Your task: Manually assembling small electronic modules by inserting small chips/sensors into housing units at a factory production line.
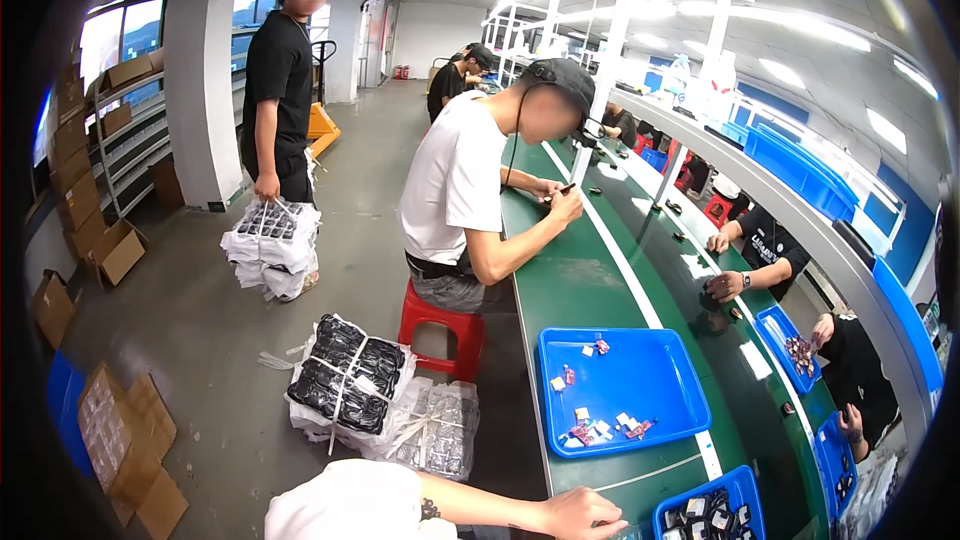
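Observation:
At the lower edge my left hand [585,514], below a white sleeve, rests on the green work surface [615,290]. Its fingers are loosely bent and slightly apart, and I make out nothing held in them. My right hand is out of view. Just right of the left hand a blue tray [752,485] holds several small black devices [708,515]. Farther up the table stands a larger blue tray [655,380] with a few small red and white parts [590,430] in its near half.
A person in a white shirt [455,180] sits on a red stool [440,330], handling a small dark item. Tied black bundles [350,375] lie on the floor. Another person [280,90] carries a similar bundle. Workers sit across the belt; a white shelf frame [760,180] overhangs it.

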A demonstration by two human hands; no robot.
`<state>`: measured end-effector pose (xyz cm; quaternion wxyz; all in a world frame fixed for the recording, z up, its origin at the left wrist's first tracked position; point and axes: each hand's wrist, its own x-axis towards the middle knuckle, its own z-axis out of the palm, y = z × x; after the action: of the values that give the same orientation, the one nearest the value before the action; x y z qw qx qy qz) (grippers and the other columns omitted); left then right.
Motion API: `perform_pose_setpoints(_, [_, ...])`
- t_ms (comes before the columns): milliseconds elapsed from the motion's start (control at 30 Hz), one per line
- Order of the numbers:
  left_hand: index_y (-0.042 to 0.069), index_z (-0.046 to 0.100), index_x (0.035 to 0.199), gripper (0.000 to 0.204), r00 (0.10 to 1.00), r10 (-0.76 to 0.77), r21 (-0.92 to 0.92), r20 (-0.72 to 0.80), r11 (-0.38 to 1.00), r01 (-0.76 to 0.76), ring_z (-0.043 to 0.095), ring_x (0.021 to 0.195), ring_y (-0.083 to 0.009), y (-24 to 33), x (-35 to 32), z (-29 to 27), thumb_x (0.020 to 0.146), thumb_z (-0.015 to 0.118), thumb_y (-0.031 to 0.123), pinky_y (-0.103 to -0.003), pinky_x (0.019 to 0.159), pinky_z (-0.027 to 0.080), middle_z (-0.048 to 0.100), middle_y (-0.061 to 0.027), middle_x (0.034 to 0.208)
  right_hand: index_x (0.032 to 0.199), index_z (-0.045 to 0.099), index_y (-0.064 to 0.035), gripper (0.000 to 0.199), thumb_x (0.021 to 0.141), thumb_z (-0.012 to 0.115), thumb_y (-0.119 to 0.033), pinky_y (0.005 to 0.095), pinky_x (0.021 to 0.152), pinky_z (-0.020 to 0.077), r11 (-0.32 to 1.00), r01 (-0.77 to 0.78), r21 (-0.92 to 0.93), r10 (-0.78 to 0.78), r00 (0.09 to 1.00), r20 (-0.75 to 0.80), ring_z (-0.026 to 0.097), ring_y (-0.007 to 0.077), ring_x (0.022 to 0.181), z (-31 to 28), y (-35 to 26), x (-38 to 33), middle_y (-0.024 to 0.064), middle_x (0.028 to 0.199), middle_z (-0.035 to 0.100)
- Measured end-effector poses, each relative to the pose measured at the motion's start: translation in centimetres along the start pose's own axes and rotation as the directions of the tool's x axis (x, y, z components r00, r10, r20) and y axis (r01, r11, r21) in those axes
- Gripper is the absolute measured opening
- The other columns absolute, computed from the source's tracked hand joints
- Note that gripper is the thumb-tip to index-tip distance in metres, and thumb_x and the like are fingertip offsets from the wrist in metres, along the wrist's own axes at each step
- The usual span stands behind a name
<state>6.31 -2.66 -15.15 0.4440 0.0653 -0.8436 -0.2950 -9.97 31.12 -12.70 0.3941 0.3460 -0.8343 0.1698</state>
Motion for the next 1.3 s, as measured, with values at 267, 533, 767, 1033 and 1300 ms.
perform_pose_setpoints(267, [0.003, 0.048, 0.060, 0.032, 1.000, -0.013, -0.102, 0.028, 0.995, 0.016, 0.052, 0.048, -0.0276, -0.8, -0.6, -0.3, 0.086, 0.063, 0.013, -0.036, 0.046, 0.042, 0.048, -0.0095, 0.055, 0.059, 0.047, -0.0023, 0.039, 0.092, 0.059, -0.018, 0.0407, 0.044, 0.0359, 0.971, -0.195, 0.141, 0.196, 0.981, 0.003, 0.038, 0.0317, 0.045, -1.7, -1.9, -0.5, 0.0165, 0.053, 0.044])
perform_pose_setpoints(533, [0.007, 0.045, 0.050, 0.035, 0.995, -0.092, -0.023, 0.025, 0.995, 0.093, 0.047, 0.039, -0.0239, -2.0, 1.5, -1.5, 0.076, 0.068, 0.003, -0.034, 0.041, 0.036, 0.045, -0.0069, 0.047, 0.135, 0.049, -0.0040, 0.045, 0.090, 0.049, -0.006, 0.0372, 0.046, 0.0343, 0.825, -0.565, 0.010, 0.557, 0.815, 0.159, 0.044, 0.0198, 0.042, 0.0, 0.4, 10.8, 0.0140, 0.051, 0.047])
perform_pose_setpoints(767, [0.006, 0.042, 0.050, 0.034, 0.996, -0.087, -0.074, -0.002, 0.994, 0.086, 0.036, 0.036, -0.0204, -1.3, 0.5, 0.8, 0.072, 0.066, -0.004, -0.031, 0.039, 0.026, 0.035, -0.0042, 0.044, 0.091, 0.068, 0.0007, 0.015, 0.089, 0.057, -0.010, 0.0269, 0.045, 0.0349, 0.855, -0.492, 0.166, 0.476, 0.870, 0.129, 0.045, 0.0084, 0.046, 1.3, 2.9, 10.7, 0.0071, 0.052, 0.053])
perform_pose_setpoints(1033, [0.006, 0.043, 0.050, 0.034, 0.993, -0.101, -0.066, 0.060, 0.992, 0.105, 0.036, 0.035, -0.0196, -1.5, -0.7, -0.6, 0.073, 0.066, -0.002, -0.032, 0.039, 0.026, 0.035, -0.0039, 0.043, 0.085, 0.068, 0.0014, 0.007, 0.084, 0.063, -0.003, 0.0240, 0.047, 0.0384, 0.814, -0.398, 0.423, 0.423, 0.905, 0.036, 0.052, 0.0090, 0.051, 5.7, 2.4, 5.6, 0.0054, 0.066, 0.062])
perform_pose_setpoints(1300, [0.004, 0.041, 0.050, 0.035, 0.990, -0.137, 0.016, 0.037, 0.991, 0.137, 0.034, 0.035, -0.0192, -2.0, -0.1, -0.1, 0.075, 0.065, -0.002, -0.031, 0.040, 0.024, 0.035, -0.0053, 0.043, 0.085, 0.069, 0.0013, 0.009, 0.086, 0.063, -0.006, 0.0215, 0.049, 0.0370, 0.651, -0.573, 0.498, 0.550, 0.808, 0.211, 0.049, 0.0043, 0.054, 6.4, 3.3, 5.2, 0.0027, 0.067, 0.061])
